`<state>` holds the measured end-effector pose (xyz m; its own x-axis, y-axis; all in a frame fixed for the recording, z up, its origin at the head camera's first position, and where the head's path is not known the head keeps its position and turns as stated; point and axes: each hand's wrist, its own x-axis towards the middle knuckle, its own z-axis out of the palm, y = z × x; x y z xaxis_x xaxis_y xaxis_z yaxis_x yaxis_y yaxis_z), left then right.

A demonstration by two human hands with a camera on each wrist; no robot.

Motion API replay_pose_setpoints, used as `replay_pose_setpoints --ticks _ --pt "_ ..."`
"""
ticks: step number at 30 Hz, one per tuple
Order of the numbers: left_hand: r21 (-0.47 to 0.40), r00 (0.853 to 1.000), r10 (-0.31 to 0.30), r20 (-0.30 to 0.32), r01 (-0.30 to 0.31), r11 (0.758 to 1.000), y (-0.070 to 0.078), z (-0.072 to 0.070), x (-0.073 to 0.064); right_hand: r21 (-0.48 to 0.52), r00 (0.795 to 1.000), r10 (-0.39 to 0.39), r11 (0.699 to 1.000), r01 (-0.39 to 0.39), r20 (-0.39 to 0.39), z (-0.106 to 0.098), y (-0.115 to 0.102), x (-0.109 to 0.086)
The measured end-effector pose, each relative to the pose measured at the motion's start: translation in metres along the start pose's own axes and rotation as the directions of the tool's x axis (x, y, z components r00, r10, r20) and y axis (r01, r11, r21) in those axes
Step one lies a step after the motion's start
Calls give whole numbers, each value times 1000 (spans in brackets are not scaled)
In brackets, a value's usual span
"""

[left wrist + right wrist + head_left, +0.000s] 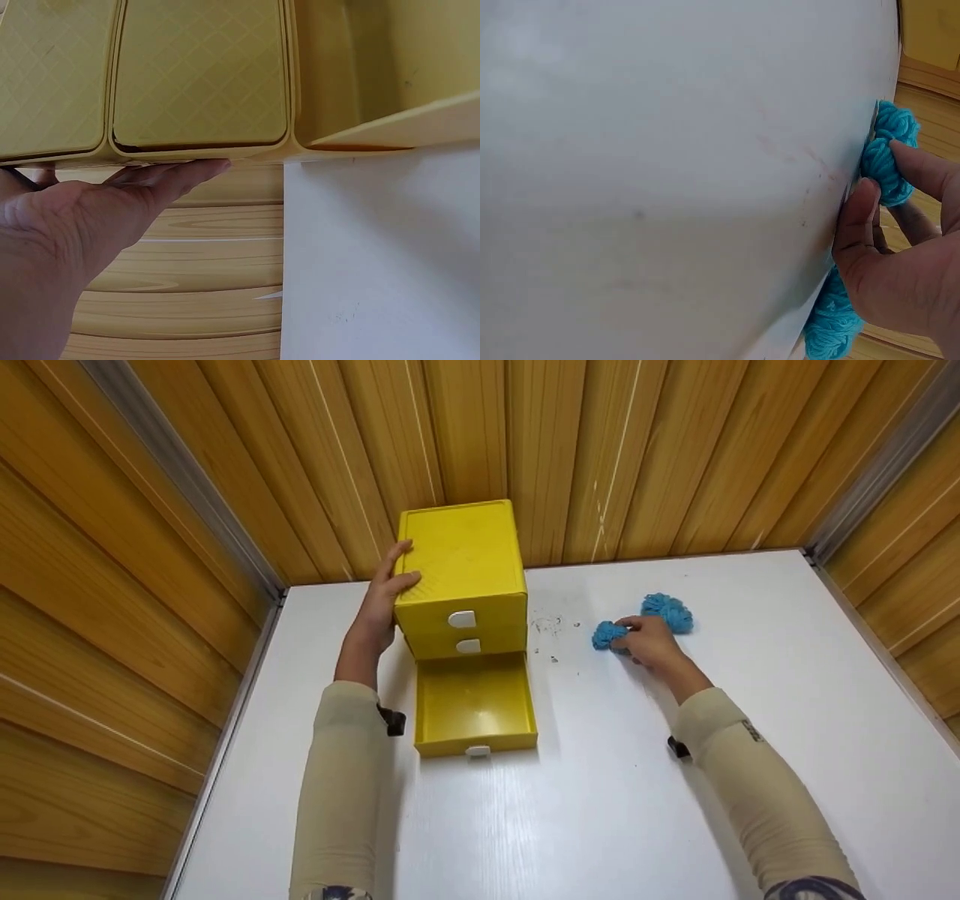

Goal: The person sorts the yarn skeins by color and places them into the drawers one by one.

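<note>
A yellow drawer unit (pixel 465 555) stands at the back of the table, its bottom drawer (pixel 476 705) pulled out with nothing in it. Against the unit's left side lies my left hand (pixel 379 604), thumb and a fingertip over the top edge; the left wrist view shows its fingers (pixel 191 176) stretched along the side wall. To the right, my right hand (pixel 651 645) pinches a small blue yarn bundle (pixel 607 635) on the table. The right wrist view has thumb and fingertips on either side of this yarn bundle (pixel 885 161). A second blue yarn bundle (pixel 667 613) lies just behind that hand.
The white table (pixel 600 810) meets a wood-patterned wall (pixel 585 457) at the back, with similar panels on both sides. Small dark specks (pixel 551 624) dot the surface between drawer unit and yarn. White handles (pixel 463 619) mark the two upper drawers, both closed.
</note>
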<state>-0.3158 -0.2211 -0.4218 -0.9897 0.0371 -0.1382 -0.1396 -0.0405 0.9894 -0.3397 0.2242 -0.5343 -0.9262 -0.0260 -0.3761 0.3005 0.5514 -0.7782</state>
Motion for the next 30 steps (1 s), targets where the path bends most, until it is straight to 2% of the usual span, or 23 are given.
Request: replay_pose_setpoints --ticks 7,16,25,30 --pt "11 1000 0 -10 0 1000 2 2 0 23 998 -57 998 57 12 4 5 -15" --pt "4 1000 -2 -6 2 1000 2 3 -1 41 990 -141 989 140 11 15 -5 -40" --pt "5 1000 -11 -14 11 1000 2 2 0 62 974 -222 974 220 39 39 -30 -70" --pt "6 999 -25 -21 25 1000 0 1 -1 82 954 -292 954 287 59 52 -41 -86"
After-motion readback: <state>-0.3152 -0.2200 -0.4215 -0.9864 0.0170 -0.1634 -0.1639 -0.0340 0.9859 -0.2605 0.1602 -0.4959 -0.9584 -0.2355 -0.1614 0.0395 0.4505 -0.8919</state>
